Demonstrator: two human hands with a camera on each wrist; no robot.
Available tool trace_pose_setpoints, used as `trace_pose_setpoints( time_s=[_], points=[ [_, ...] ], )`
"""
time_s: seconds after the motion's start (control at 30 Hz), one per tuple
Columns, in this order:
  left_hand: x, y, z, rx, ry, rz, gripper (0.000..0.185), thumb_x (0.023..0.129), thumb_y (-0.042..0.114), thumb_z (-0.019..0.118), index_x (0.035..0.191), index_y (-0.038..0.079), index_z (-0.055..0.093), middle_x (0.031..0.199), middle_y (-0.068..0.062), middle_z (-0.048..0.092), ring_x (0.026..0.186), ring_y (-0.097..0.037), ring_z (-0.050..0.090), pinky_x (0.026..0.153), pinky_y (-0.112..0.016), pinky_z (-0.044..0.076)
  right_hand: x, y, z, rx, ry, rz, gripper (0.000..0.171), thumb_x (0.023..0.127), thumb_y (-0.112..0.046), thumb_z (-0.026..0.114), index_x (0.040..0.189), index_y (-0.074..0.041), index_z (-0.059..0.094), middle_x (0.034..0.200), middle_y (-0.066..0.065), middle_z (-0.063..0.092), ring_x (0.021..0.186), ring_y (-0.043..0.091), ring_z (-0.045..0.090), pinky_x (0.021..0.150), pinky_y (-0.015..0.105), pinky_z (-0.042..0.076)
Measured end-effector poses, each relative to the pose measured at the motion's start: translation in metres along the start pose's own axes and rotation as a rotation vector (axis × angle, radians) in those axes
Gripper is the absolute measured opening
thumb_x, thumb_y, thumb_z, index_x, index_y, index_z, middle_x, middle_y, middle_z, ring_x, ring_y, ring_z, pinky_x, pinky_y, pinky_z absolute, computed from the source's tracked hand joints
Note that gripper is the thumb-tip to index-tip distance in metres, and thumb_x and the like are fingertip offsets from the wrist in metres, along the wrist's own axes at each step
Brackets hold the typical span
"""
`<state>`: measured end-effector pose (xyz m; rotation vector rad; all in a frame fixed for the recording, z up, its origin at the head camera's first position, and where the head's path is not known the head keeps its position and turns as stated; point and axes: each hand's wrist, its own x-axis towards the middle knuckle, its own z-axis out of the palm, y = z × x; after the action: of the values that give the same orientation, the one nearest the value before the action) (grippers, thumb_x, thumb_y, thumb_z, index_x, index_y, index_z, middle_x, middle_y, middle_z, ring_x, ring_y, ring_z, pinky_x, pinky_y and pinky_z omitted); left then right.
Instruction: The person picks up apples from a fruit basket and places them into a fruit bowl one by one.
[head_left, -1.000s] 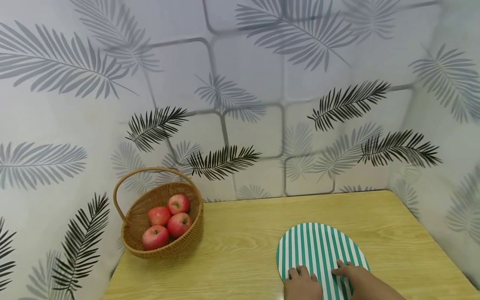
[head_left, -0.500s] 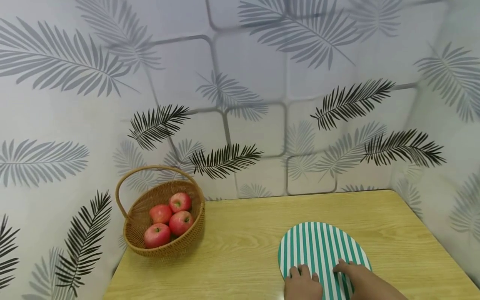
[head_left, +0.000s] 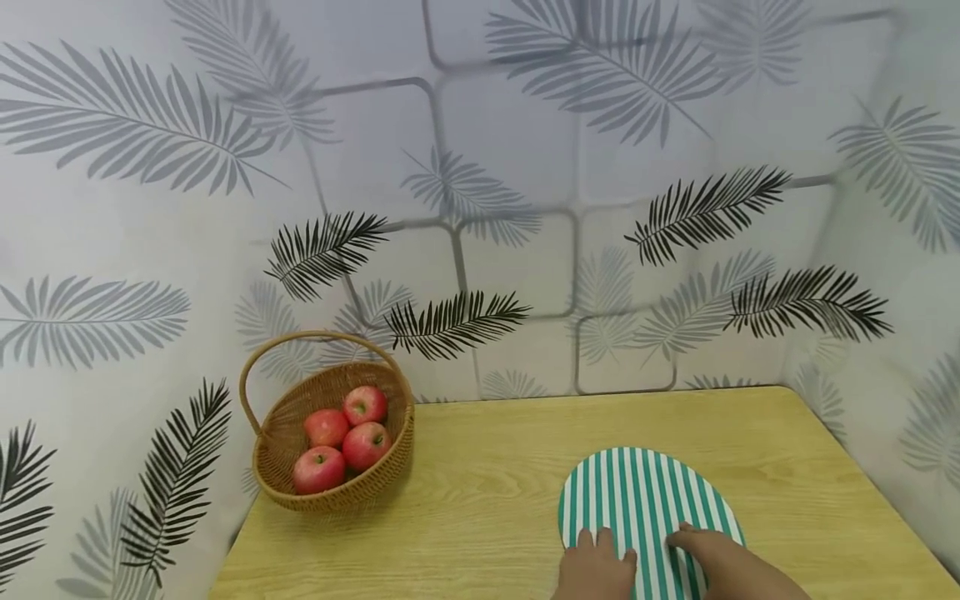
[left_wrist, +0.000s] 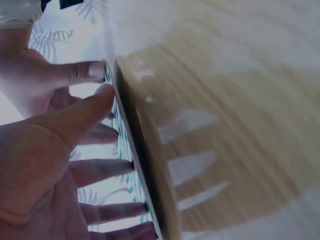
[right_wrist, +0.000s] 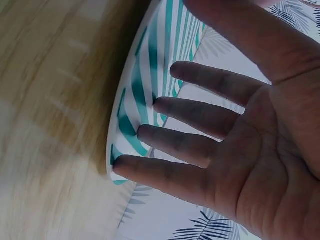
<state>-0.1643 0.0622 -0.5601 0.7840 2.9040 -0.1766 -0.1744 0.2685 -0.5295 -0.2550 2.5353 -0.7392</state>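
A round placemat (head_left: pixel 630 492) with green and white stripes lies on the wooden table. My left hand (head_left: pixel 597 568) rests its fingertips on the placemat's near left part. To the right, my right hand (head_left: pixel 731 567) touches the placemat near its right side. In the left wrist view the fingers of my left hand (left_wrist: pixel 55 160) are straight and spread, their tips against the striped face. The right wrist view shows my right hand (right_wrist: pixel 250 130) with straight, spread fingers, several tips on the stripes. The placemat's near edge is cut off by the head view's lower border.
A woven basket (head_left: pixel 337 496) with a tall handle stands at the table's left side, holding several red apples (head_left: pixel 365 446). The wooden table (head_left: pixel 487 475) meets a wall (head_left: pixel 510 150) covered in leaf prints at the back.
My left hand has shifted slightly left over the placemat. The right hand and the placemat look nearly still; the head view has moved a little.
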Motion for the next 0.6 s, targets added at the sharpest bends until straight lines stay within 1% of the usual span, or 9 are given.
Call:
trace_pose_setpoints(
  time_s=[0.1,0.17,0.2,0.27,0.3,0.33,0.4,0.53,0.6],
  points=[
    [-0.002,-0.007,0.004,-0.024,0.102,0.030,0.039,0.102,0.055,0.065,0.139,0.042,0.068,0.126,0.005,0.069,0.101,-0.014,0.062,0.073,-0.030,0.058,-0.003,-0.003,0.001,-0.003,0.029,-0.001,0.089,0.071,-0.044,0.100,0.137,0.003,0.064,0.144,0.034,0.059,0.135,0.058,0.052,0.111,0.072,0.042],
    [-0.003,-0.012,0.007,-0.040,0.161,0.050,0.041,0.100,0.058,0.067,0.137,0.041,0.070,0.123,0.005,0.072,0.098,-0.014,0.065,0.071,-0.030,0.058,-0.005,-0.004,0.002,0.014,0.053,-0.003,0.087,0.072,-0.039,0.100,0.139,0.002,0.062,0.143,0.030,0.061,0.133,0.055,0.056,0.110,0.070,0.044],
    [-0.003,-0.014,0.008,-0.057,0.175,0.050,0.042,0.099,0.058,0.067,0.137,0.040,0.070,0.123,0.005,0.072,0.099,-0.014,0.066,0.072,-0.031,0.059,-0.006,-0.006,0.003,0.018,0.064,-0.005,0.086,0.073,-0.035,0.100,0.140,0.002,0.062,0.143,0.028,0.062,0.132,0.053,0.057,0.109,0.070,0.045],
    [-0.005,-0.020,0.008,-0.080,0.178,0.059,0.045,0.099,0.061,0.066,0.137,0.038,0.070,0.126,0.004,0.072,0.102,-0.015,0.067,0.075,-0.032,0.059,-0.006,-0.008,0.003,0.024,0.080,-0.013,0.080,0.075,-0.027,0.098,0.140,0.003,0.062,0.140,0.025,0.065,0.130,0.049,0.060,0.107,0.068,0.047],
    [-0.005,-0.023,0.008,-0.093,0.171,0.065,0.043,0.100,0.059,0.066,0.138,0.038,0.070,0.127,0.004,0.072,0.103,-0.015,0.067,0.075,-0.031,0.059,-0.006,-0.009,0.003,0.028,0.081,-0.010,0.078,0.076,-0.024,0.097,0.139,0.003,0.062,0.139,0.024,0.066,0.129,0.048,0.061,0.107,0.068,0.048],
    [-0.006,-0.026,0.008,-0.103,0.162,0.068,0.046,0.101,0.062,0.063,0.138,0.037,0.070,0.129,0.004,0.071,0.105,-0.015,0.067,0.076,-0.032,0.059,-0.006,-0.011,0.004,0.022,0.084,-0.006,0.075,0.077,-0.022,0.096,0.139,0.004,0.062,0.137,0.023,0.067,0.127,0.048,0.062,0.106,0.067,0.048],
    [-0.007,-0.032,0.007,-0.115,0.154,0.080,0.054,0.099,0.070,0.058,0.140,0.036,0.069,0.132,0.003,0.069,0.108,-0.016,0.067,0.078,-0.032,0.059,-0.005,-0.014,0.004,0.005,0.087,0.004,0.070,0.080,-0.025,0.094,0.136,0.003,0.063,0.134,0.021,0.068,0.126,0.046,0.063,0.106,0.066,0.049],
    [-0.009,-0.047,0.008,-0.125,0.182,0.096,0.073,0.091,0.085,0.053,0.139,0.032,0.070,0.132,0.000,0.070,0.108,-0.018,0.067,0.079,-0.034,0.059,-0.003,-0.020,0.005,-0.003,0.100,0.011,0.066,0.083,-0.031,0.092,0.136,-0.001,0.065,0.134,0.017,0.069,0.126,0.042,0.064,0.106,0.064,0.050],
    [-0.011,-0.054,0.010,-0.147,0.185,0.084,0.074,0.090,0.086,0.055,0.138,0.031,0.071,0.132,0.000,0.070,0.107,-0.019,0.068,0.080,-0.035,0.060,-0.001,-0.023,0.005,0.004,0.101,0.005,0.065,0.083,-0.032,0.091,0.136,-0.004,0.066,0.135,0.015,0.070,0.126,0.041,0.064,0.107,0.064,0.050]
  ],
)
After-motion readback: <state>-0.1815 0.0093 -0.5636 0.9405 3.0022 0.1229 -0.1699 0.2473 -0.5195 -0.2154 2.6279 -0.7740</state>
